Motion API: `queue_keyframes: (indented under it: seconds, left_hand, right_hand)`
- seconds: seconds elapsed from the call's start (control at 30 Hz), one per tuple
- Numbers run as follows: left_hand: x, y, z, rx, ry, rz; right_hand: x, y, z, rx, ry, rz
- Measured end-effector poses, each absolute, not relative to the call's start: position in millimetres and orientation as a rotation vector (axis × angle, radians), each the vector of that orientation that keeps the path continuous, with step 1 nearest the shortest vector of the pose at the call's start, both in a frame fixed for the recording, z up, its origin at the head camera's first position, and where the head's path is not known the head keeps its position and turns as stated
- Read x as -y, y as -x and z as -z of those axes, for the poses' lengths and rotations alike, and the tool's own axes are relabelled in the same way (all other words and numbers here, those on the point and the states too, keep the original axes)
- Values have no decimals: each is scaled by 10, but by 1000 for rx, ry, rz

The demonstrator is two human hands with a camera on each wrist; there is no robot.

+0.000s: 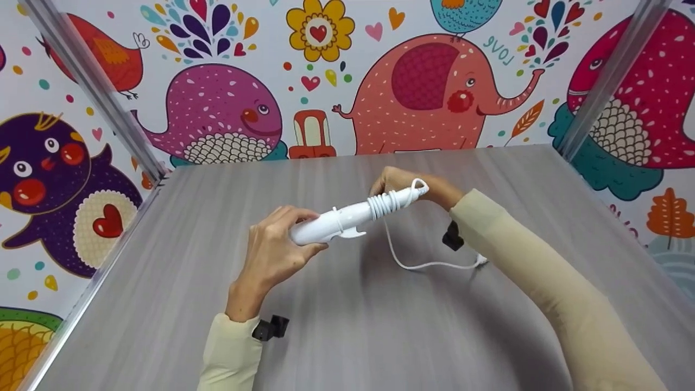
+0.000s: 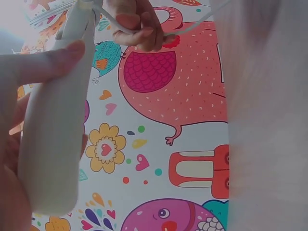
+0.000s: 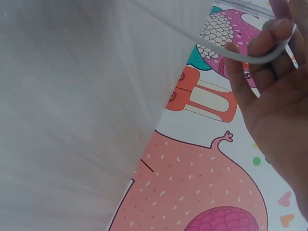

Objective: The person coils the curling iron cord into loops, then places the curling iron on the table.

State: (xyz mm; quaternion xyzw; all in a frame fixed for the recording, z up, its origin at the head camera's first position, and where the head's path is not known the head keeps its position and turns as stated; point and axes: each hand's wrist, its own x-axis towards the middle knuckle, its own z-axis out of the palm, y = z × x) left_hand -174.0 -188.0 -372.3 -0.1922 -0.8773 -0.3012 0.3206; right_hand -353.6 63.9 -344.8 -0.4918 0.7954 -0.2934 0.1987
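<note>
My left hand (image 1: 277,244) grips the thick end of a white curling iron (image 1: 320,227), fingers on one side and thumb on the other. The iron is raised over the table, tilted with its far end up to the right. A small lever sticks out at its middle. White cord (image 1: 386,203) is wound in several turns round the narrower end, with a small loop at the tip. Behind that end is my right hand (image 1: 399,179), partly hidden in the head view. In the right wrist view, its curled fingers hold the loose cord (image 3: 260,59).
From the right hand the cord hangs down to the grey table (image 1: 326,326), where its white plug (image 1: 480,259) lies near the right sleeve. Printed cartoon panels (image 1: 320,81) stand behind and at both sides, with metal posts (image 1: 613,76) at the corners.
</note>
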Motion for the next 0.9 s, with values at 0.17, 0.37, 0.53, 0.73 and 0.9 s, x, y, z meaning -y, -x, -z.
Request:
queue_keyframes:
  seconds: [0.17,0.37,0.53,0.73,0.9]
  left_hand:
    - [1854,1737,3756,2333,523,792]
    - [1729,1754,3799,2396,567,647]
    - [1654,1792,3846,2429,465,579]
    - [1646,1811,3886,2402,346,560]
    - [1654,1819,3873,2403,290,560]
  right_hand:
    - [-623,3616,3393,-2292,1237,733]
    - [-611,3576,3159,-2391,1217,385]
    - [-534,3458,3047,-2635,1264,255]
    - [-450,3289,3039,-2869,1340,230]
    - [-418,3065,2979,-2954,1392,207]
